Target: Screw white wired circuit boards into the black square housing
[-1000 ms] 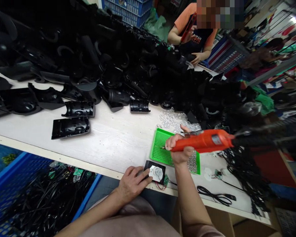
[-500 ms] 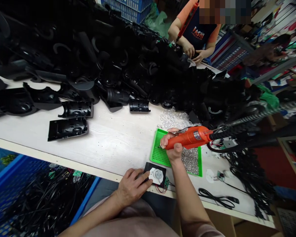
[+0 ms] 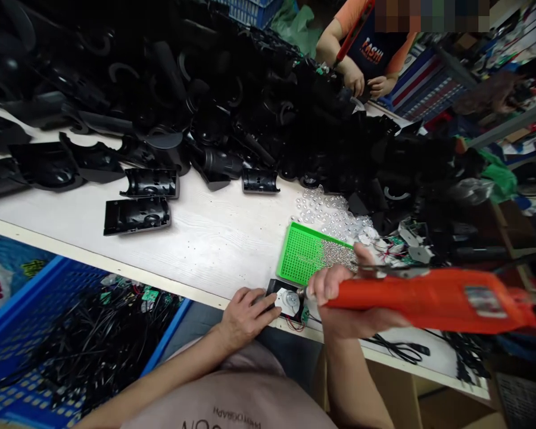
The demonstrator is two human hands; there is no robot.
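Observation:
My right hand (image 3: 335, 301) is wrapped around an orange electric screwdriver (image 3: 411, 298), held almost level. Its tip points left, close to a white plate with a round silvery-grey piece (image 3: 289, 300); whether it touches is hard to tell. That plate sits on a small black part (image 3: 272, 288) at the table's front edge. From the left, my left hand (image 3: 249, 316) rests spread fingers on the plate's edge, steadying it without a grip. A green circuit board (image 3: 305, 313) and red wires lie beside it. Behind is a green perforated tray (image 3: 295, 259) with many small screws, partly hidden by my right hand.
Black plastic shells (image 3: 138, 215) are heaped across the table's back. Small clear pieces (image 3: 326, 208) lie behind the tray. A blue crate (image 3: 161, 339) of cables and boards stands at lower left. Black cables (image 3: 397, 348) lie right. Across the heap, a co-worker's hands (image 3: 354, 77) are busy.
My right hand has brought the screwdriver from over the screw tray toward me, its tip now close to the white plate. My left hand stays on the part. The view has shifted slightly.

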